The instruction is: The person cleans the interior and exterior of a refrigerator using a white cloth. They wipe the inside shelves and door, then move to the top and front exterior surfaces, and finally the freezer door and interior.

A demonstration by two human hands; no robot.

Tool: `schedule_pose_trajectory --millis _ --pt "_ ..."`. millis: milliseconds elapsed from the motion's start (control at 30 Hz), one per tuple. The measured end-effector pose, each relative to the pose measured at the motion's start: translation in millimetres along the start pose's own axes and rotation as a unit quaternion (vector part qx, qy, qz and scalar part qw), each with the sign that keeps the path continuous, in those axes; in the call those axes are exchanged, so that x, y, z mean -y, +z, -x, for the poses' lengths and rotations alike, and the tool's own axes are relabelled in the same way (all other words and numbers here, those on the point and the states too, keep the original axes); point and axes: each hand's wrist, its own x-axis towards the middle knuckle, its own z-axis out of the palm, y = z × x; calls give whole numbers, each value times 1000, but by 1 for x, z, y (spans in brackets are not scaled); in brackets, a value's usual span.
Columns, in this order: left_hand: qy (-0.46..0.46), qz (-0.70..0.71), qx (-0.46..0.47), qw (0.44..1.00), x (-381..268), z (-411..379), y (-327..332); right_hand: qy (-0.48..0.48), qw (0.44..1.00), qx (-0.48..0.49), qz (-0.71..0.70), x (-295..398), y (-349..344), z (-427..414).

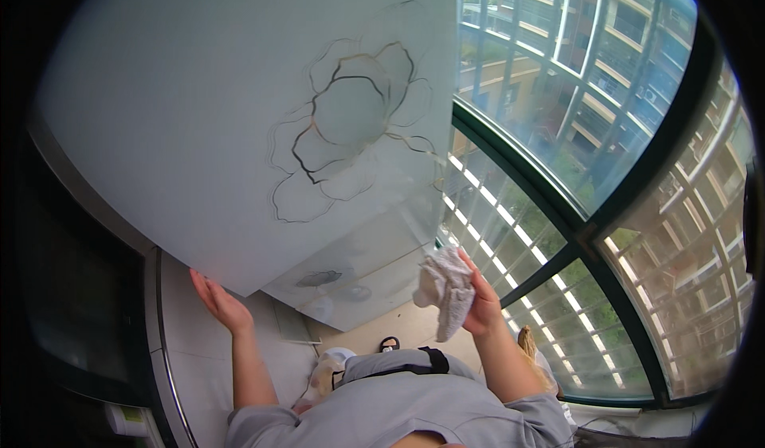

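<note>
A large glossy white panel (179, 149), apparently an appliance door, fills the view in front of me and carries a line-drawn flower. My left hand (226, 306) is at its lower left edge, palm turned up and fingers extended; whether they touch the panel is hard to tell. In my right hand (483, 304) is a crumpled whitish cloth (445, 292), near the right edge of a lower panel (358, 287) with a similar flower pattern. The fingers behind the cloth are partly hidden.
On the right stands a window with dark green frames (580, 239) and bars outside. A dark doorway or glass pane (83, 304) is on the left. Below are a tiled floor (358, 337), a sandal on a foot (389, 344), and a straw-coloured bundle, perhaps a broom (529, 346).
</note>
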Motion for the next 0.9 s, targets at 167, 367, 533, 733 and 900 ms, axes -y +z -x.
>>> schedule_pose_trajectory --millis 167,367,533,733,900 --pt "39 -19 10 999 25 -18 9 -18 997 -50 62 2 -11 1" --pt "56 -23 20 998 47 -36 9 -27 992 -97 72 0 -16 -1" --pt "19 -2 42 999 88 -28 -17 -37 983 -179 -3 -2 -33 -9" --pt "-312 -114 -75 940 138 17 -40 -26 955 -289 -60 -11 -66 -4" --pt "-275 -124 -40 953 143 30 -54 -20 952 -303 -48 -14 -74 1"
